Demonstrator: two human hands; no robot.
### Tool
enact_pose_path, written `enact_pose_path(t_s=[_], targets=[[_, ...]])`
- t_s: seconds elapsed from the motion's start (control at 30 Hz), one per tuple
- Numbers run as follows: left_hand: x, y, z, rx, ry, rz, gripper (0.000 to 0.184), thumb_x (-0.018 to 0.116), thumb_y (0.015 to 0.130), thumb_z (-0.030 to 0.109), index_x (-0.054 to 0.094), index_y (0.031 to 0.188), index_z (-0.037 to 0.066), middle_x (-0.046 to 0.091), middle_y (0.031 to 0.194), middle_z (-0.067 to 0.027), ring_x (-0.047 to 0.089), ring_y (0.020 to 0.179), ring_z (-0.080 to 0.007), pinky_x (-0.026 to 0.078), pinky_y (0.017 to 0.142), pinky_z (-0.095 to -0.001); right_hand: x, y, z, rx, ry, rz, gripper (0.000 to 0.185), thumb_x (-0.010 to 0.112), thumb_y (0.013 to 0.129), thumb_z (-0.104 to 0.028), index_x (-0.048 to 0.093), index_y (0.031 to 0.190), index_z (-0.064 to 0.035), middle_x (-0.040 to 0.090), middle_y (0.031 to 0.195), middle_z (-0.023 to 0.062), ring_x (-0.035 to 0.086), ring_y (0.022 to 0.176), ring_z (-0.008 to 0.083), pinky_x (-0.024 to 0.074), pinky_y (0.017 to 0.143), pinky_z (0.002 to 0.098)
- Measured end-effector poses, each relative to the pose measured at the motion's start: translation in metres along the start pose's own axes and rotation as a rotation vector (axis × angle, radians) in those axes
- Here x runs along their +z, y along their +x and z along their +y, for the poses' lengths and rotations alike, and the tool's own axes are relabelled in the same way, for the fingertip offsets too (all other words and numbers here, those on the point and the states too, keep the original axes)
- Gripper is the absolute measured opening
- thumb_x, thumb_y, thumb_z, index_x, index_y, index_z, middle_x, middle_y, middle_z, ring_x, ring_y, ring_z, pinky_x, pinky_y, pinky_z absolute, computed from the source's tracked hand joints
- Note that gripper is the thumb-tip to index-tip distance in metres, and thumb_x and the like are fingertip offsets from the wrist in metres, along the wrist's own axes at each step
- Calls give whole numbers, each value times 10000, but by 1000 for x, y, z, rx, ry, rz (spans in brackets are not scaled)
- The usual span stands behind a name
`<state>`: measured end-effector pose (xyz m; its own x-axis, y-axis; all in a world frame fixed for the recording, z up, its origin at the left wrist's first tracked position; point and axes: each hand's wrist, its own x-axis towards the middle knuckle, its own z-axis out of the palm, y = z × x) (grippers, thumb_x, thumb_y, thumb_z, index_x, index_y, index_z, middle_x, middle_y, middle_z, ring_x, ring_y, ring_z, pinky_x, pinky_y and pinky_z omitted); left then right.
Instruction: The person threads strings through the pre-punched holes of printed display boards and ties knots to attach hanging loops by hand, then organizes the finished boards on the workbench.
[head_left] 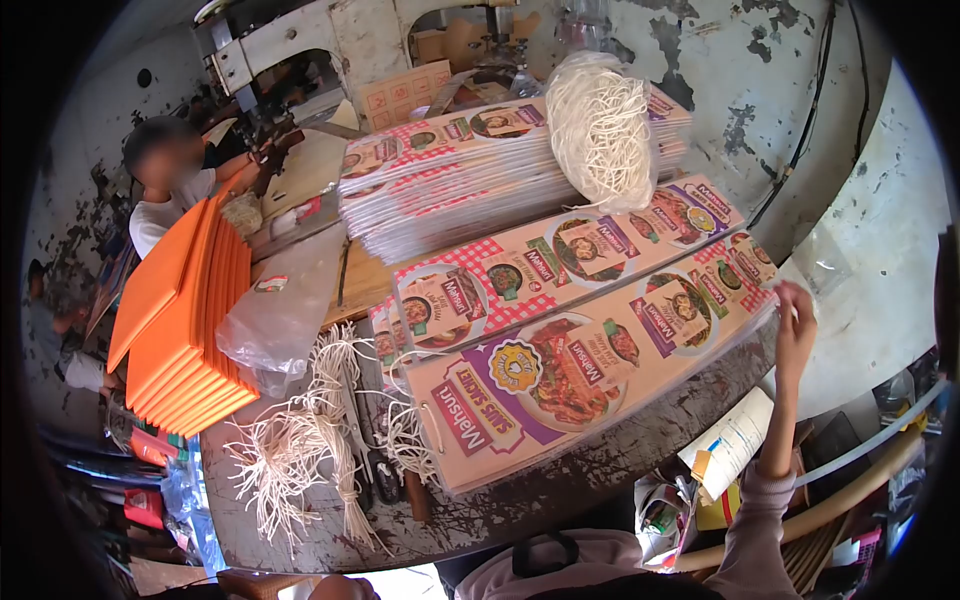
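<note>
My right hand (795, 312) is at the far right end of the front stack of printed Mahsuri sheets (640, 325), its fingers closed on the corner. A white cord loops through the left end of this stack. Directly behind it lies another stack of printed sheets (545, 265). At the bottom edge a rounded, skin-coloured shape shows, probably my left hand (342, 588); its fingers are hidden. Bundles of white cord (290, 450) lie on the table's left side, beside dark-handled scissors (385, 478).
A tall stack of printed sheets (450, 190) stands behind, with a plastic bag of white cord (610, 135) on top. Orange folded pieces (180, 310) are piled at the left, near clear plastic (285, 310). A person (165, 185) sits beyond, by a machine (260, 130).
</note>
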<state>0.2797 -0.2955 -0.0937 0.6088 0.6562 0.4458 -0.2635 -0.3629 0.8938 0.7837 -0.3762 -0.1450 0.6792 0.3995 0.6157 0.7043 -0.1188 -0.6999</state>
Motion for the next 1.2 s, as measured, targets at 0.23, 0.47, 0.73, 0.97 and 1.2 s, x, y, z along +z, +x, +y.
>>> enact_pose_path(t_s=[0.23, 0.47, 0.73, 0.97, 1.2], targets=[[6, -14, -1, 33, 42, 123, 318, 519, 881, 291, 481, 1040, 18, 528, 834, -65, 459, 725, -108, 373, 614, -262, 107, 51, -112, -328, 109, -411, 405, 613, 794, -109, 498, 1180, -73, 534, 1076, 104, 523, 1034, 233, 487, 787, 325], [8, -33, -4, 81, 94, 306, 280, 520, 883, 278, 502, 979, 15, 526, 759, -56, 445, 643, -98, 361, 558, -250, 188, 92, -75, -364, -300, -539, 436, 598, 784, -203, 488, 1183, -67, 584, 927, 215, 535, 919, 365, 424, 790, 406], [10, -53, -13, 173, 134, 475, 253, 520, 884, 262, 525, 908, 10, 524, 673, -46, 428, 549, -86, 347, 494, -236, 155, 100, -75, -291, 73, -103, 407, 513, 862, -232, 481, 1157, 47, 587, 974, 245, 569, 858, 366, 422, 757, 412], [39, -62, -24, -82, -32, 394, 288, 508, 893, 279, 546, 921, -5, 530, 632, -47, 439, 502, -83, 336, 457, -221, 103, 47, -146, -306, 554, 261, 257, 335, 881, -49, 475, 1065, 64, 564, 1118, 209, 541, 976, 195, 403, 880, 285], [50, -28, -23, -434, -224, 241, 830, 633, 771, 440, 176, 1367, 86, 471, 1156, -157, 479, 1041, -212, 403, 814, -350, 63, -69, -197, -533, 789, 22, 200, 339, 923, -194, 397, 898, -5, 459, 1190, 319, 469, 1135, 377, 407, 941, 422]])
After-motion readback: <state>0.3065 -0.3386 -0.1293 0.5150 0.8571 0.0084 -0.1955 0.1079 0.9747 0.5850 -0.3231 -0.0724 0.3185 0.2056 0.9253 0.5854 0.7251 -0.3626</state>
